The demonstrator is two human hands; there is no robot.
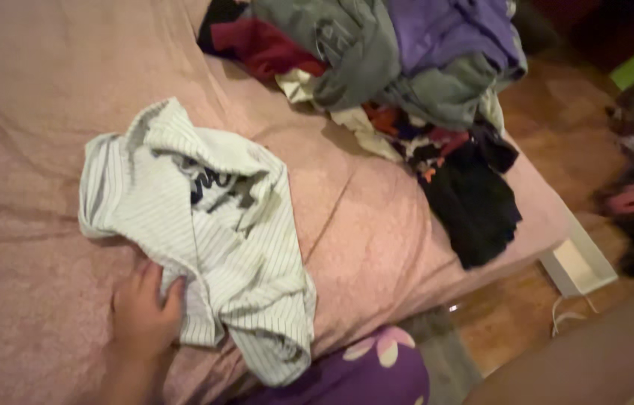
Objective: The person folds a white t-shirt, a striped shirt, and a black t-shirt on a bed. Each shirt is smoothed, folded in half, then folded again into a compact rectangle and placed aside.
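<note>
My left hand point(144, 307) rests on the bed point(24, 112), near its front edge, with the fingers point(171, 289) spread fairly wide and lying on the lower hem of the striped shirt point(212, 225). I am touching the cloth, flat-handed, not pinching or lifting it. My right forearm crosses the lower right corner of the view, out past the bed's right edge, but the hand itself is outside the picture, so I cannot tell whether it is open or closed.

The striped shirt is pale with thin dark lines and some dark print on its chest. It lies alone in the middle of the pink cover, well apart from the heap, and it is crumpled: one sleeve is bunched toward the left, the body is twisted, and the bottom trails toward the front edge. I judge the work on it barely begun, since it is neither smoothed flat nor folded.

At the far right corner of the bed sits a pile of clothes point(377, 67), grey, purple, dark red and cream pieces tangled together, with a black garment point(471, 202) hanging over the right edge. No folded stack shows anywhere on the bed, so by my reckoning almost all of the clothes are left to handle.
</note>
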